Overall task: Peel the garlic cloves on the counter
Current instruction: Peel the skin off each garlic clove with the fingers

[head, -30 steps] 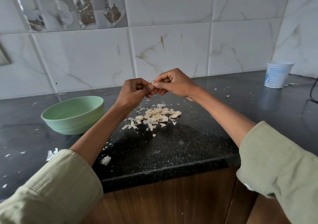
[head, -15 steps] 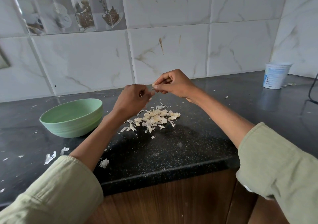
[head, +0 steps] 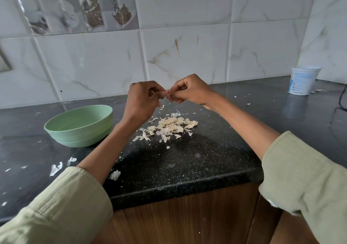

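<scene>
From the head view, the left hand (head: 142, 101) and right hand (head: 189, 91) meet above the black speckled stone bench (head: 187, 161), fingertips curled in, together pinching a small pale garlic clove (head: 166, 94) between them; it is mostly hidden, only a sliver of papery skin showing. To do this well, I judge one hand should hold the clove steady while the other's nails lift a loose skin edge and pull along its length. At 6 o'clock from the hands lies a heap of cream, flaky garlic skins and pieces (head: 172, 126); whether unpeeled cloves remain there I cannot tell. A pale green round plastic bowl (head: 78, 125) sits at 8 o'clock.
</scene>
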